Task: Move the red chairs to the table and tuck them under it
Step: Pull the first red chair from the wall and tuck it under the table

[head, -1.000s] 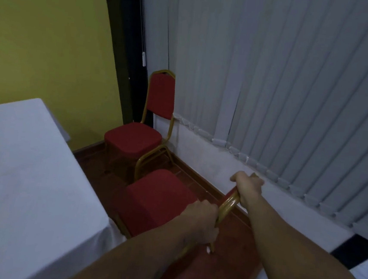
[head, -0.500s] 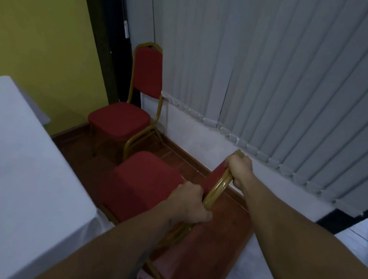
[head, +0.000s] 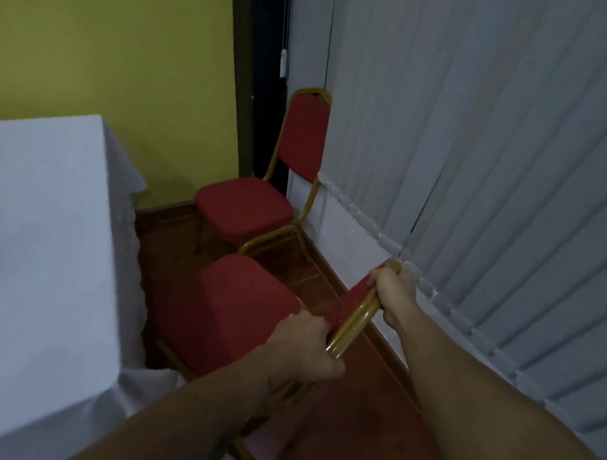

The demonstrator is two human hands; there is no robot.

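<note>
Both hands, left hand (head: 305,345) and right hand (head: 394,294), are clenched around the near chair (head: 246,309) backrest at centre frame, likely to steer its seat toward the counter (head: 34,241) at left. A second chair (head: 256,206) waits by the blinds (head: 487,154).

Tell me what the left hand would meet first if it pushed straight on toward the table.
The left hand grips the near red chair's gold backrest frame; pushed on, probably that chair's seat meets the white tablecloth's hanging edge first, though depth is unclear.

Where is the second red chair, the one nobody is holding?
In the head view the free chair stands upright at centre, in the corner by the vertical blinds, just beyond the held chair.
</note>
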